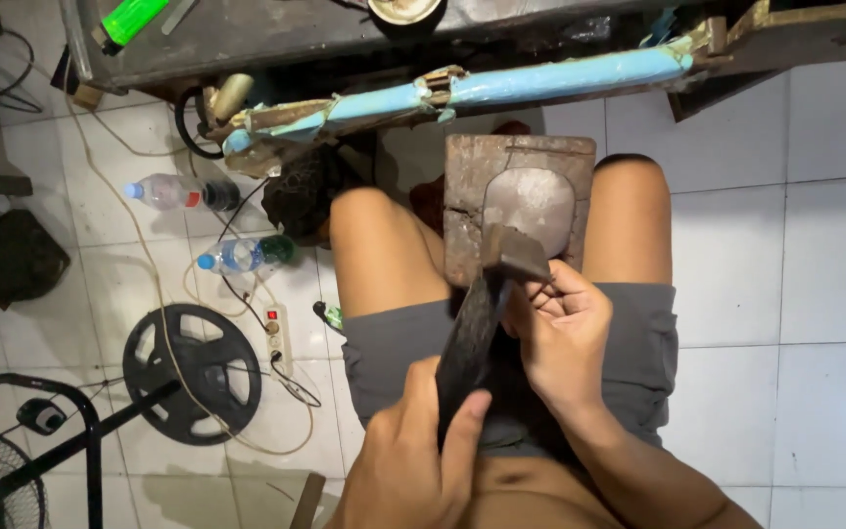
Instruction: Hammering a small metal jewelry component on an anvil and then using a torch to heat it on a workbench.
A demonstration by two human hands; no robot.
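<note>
You worked under soft, even indoor light that fell from above. The white tiled floor came out bright, with faint sheen at its right edge. Deep shadow sat beneath the workbench along the top, and between your knees. The dark tool lost its detail. Your left hand looked slightly soft, close to the lens. Lines bowed at the corners.

A dark tapered metal blade is gripped by the left hand at its near end and pinched by the right hand near its tip, which is pressed onto a rusty block held between bare knees.
</note>
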